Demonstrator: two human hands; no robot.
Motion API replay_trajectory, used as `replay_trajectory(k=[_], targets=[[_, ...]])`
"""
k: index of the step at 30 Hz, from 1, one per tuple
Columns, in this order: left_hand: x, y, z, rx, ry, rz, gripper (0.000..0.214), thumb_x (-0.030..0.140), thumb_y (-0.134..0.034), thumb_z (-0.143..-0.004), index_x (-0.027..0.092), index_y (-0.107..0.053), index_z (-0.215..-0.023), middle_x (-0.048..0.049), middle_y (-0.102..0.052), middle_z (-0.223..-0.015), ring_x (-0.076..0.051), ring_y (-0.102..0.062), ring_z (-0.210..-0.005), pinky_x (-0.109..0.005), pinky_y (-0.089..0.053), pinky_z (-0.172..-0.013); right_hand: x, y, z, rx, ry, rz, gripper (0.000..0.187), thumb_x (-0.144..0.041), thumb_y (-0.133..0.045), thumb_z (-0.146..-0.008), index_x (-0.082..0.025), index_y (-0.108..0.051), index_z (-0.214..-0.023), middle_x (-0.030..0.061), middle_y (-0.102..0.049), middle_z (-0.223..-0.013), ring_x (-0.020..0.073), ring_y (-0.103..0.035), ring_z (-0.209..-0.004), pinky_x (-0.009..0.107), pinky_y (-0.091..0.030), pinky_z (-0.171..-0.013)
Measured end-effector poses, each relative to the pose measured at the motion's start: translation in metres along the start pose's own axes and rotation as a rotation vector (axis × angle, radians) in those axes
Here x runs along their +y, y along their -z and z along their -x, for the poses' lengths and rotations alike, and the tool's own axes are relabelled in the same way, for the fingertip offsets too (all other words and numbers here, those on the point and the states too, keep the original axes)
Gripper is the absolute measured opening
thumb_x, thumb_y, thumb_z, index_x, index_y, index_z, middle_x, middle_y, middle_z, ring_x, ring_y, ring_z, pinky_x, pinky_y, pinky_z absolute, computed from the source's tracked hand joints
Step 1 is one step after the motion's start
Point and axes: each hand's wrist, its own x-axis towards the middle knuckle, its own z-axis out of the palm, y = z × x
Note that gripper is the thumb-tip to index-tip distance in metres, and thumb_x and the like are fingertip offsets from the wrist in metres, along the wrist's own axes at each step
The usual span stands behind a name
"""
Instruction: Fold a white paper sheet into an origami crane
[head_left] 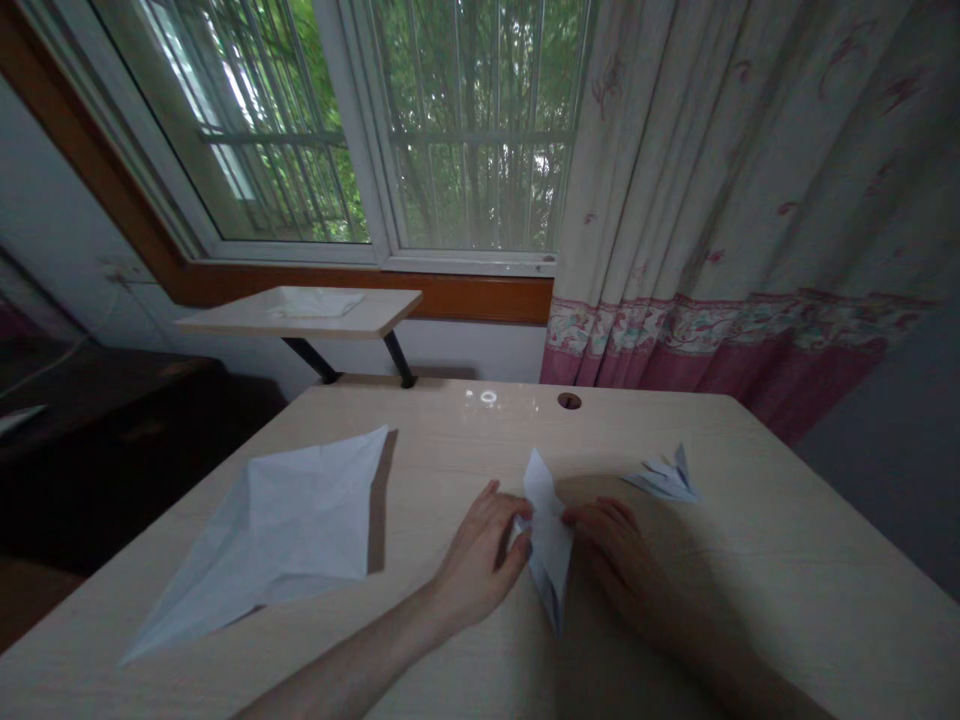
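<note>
A narrow piece of folded white paper (551,535), pointed at both ends, lies on the desk between my hands. Its left edge is pinched by my left hand (487,550), the thumb and fingers closed on a small flap there. From the other side, my right hand (619,560) grips the right edge with its fingertips; its thumb is hidden. To the right lies a small folded paper figure (666,476) with a raised point. A large creased white sheet (307,520) rests at the left, its corners lifted.
The pale wooden desk (465,450) carries a small raised shelf (390,305) at the back left, with white paper (319,302) on it. A round cable hole (569,401) sits near the back edge. Behind are a barred window (480,130) and a floral curtain (712,200).
</note>
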Motion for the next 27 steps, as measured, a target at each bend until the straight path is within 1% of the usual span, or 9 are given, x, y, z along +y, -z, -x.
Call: replay_trajectory(k=[4,7,10,12,16,19,23,27], targets=[[0.000,-0.001,-0.001,-0.001,-0.029,-0.001,0.018,0.021,-0.046,-0.101,0.020,-0.062,-0.110,-0.0054,-0.071,-0.104,-0.021,-0.065,-0.103,-0.052,-0.036,-0.113,-0.002,0.000,0.000,-0.078,-0.007,0.036,0.028,-0.019,-0.043,-0.101,-0.024,-0.059,-0.123,0.0058,-0.071,-0.119,0.0224,-0.063,-0.112,0.050,-0.040,-0.109],[-0.001,-0.003,-0.002,-0.006,-0.073,-0.027,0.017,0.019,-0.050,-0.100,0.020,-0.067,-0.103,-0.0042,-0.072,-0.100,-0.022,-0.064,-0.100,-0.047,-0.044,-0.104,-0.003,0.000,-0.001,-0.138,-0.011,0.056,0.028,-0.022,-0.043,-0.103,-0.026,-0.061,-0.124,0.0043,-0.070,-0.123,0.0216,-0.062,-0.115,0.050,-0.038,-0.110],[-0.004,-0.007,-0.002,0.009,-0.111,-0.068,0.016,0.019,-0.055,-0.099,0.020,-0.071,-0.101,-0.0048,-0.072,-0.097,-0.023,-0.064,-0.098,-0.043,-0.050,-0.093,-0.004,0.000,-0.001,-0.166,0.004,0.066,0.029,-0.023,-0.043,-0.104,-0.026,-0.063,-0.124,0.0037,-0.070,-0.124,0.0211,-0.061,-0.116,0.048,-0.039,-0.109],[-0.006,-0.010,-0.001,0.006,-0.127,-0.098,0.016,0.019,-0.057,-0.098,0.019,-0.072,-0.103,-0.0057,-0.073,-0.098,-0.023,-0.065,-0.097,-0.042,-0.051,-0.090,-0.004,-0.001,-0.001,-0.174,0.011,0.078,0.029,-0.024,-0.044,-0.104,-0.026,-0.063,-0.126,0.0045,-0.069,-0.126,0.0214,-0.061,-0.116,0.048,-0.040,-0.108],[-0.009,-0.013,0.004,-0.024,-0.163,-0.177,0.018,0.020,-0.057,-0.098,0.019,-0.073,-0.107,-0.0071,-0.073,-0.103,-0.024,-0.067,-0.098,-0.041,-0.056,-0.089,-0.002,-0.006,0.000,-0.173,0.022,0.117,0.032,-0.023,-0.044,-0.103,-0.025,-0.064,-0.128,0.0062,-0.070,-0.127,0.0227,-0.062,-0.117,0.051,-0.041,-0.107],[-0.009,-0.015,0.006,-0.043,-0.195,-0.252,0.021,0.021,-0.056,-0.099,0.018,-0.073,-0.110,-0.0066,-0.075,-0.109,-0.025,-0.069,-0.099,-0.041,-0.058,-0.090,0.000,-0.010,0.003,-0.174,0.027,0.146,0.034,-0.022,-0.046,-0.102,-0.027,-0.063,-0.130,0.0061,-0.069,-0.128,0.0227,-0.063,-0.117,0.051,-0.041,-0.107],[-0.009,-0.017,0.008,-0.066,-0.232,-0.296,0.028,0.023,-0.048,-0.103,0.013,-0.072,-0.113,-0.0077,-0.075,-0.116,-0.024,-0.071,-0.104,-0.038,-0.059,-0.094,0.001,-0.014,0.005,-0.144,0.044,0.157,0.036,-0.019,-0.045,-0.100,-0.027,-0.064,-0.130,0.0063,-0.071,-0.126,0.0221,-0.065,-0.115,0.051,-0.042,-0.108],[-0.010,-0.019,0.010,-0.097,-0.252,-0.336,0.033,0.023,-0.041,-0.105,0.010,-0.070,-0.116,-0.0104,-0.072,-0.122,-0.023,-0.069,-0.113,-0.036,-0.058,-0.099,0.001,-0.019,0.007,-0.113,0.067,0.173,0.040,-0.013,-0.045,-0.098,-0.025,-0.064,-0.131,0.0069,-0.069,-0.129,0.0224,-0.063,-0.120,0.051,-0.043,-0.110]])
